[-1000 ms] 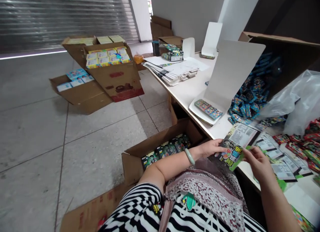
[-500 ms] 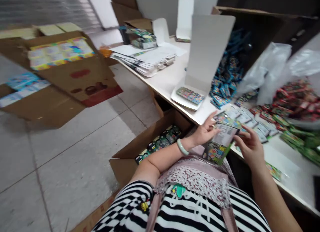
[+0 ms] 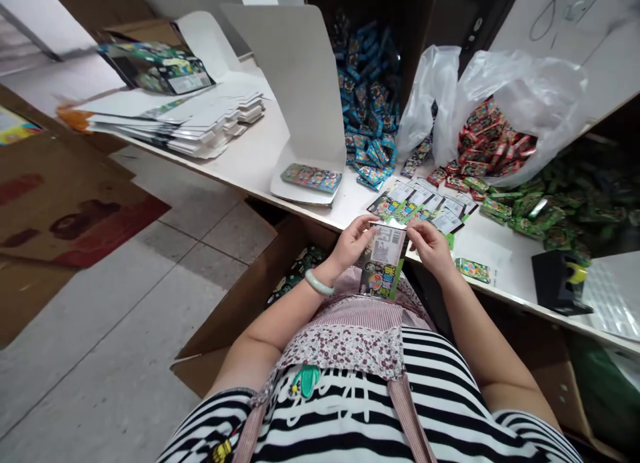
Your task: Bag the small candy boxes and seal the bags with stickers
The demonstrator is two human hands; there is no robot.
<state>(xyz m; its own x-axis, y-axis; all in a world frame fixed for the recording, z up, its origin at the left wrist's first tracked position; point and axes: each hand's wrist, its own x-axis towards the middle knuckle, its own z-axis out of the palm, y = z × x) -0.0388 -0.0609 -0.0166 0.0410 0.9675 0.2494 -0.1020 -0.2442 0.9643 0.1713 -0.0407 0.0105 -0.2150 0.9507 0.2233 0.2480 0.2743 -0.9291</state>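
Observation:
A flat printed packaging bag [image 3: 383, 266], black and green with a pale text panel and barcode, hangs in front of my lap at the table's edge. My left hand [image 3: 350, 243], with a pale bangle on its wrist, grips the bag's upper left edge between thumb and fingers. At the upper right corner, my right hand [image 3: 430, 246] pinches the same bag. Just beyond the hands, a fanned group of similar bags [image 3: 413, 200] lies on the white table [image 3: 350, 213]. A small green packet [image 3: 473, 270] rests right of my right hand.
An upright white display box [image 3: 310, 83] holds a flat packet. Blue packets [image 3: 370, 116], red packets [image 3: 493, 143] in a clear plastic bag and green packets [image 3: 540, 210] are heaped behind. Flattened cartons [image 3: 200, 123] are stacked left; a black tape dispenser [image 3: 557, 283] stands right. An open carton [image 3: 230, 316] sits below.
The view has swung to the right, showing more of the red and green packets and the tape dispenser. Both hands still hold the bag, now more upright, with my left hand at its edge.

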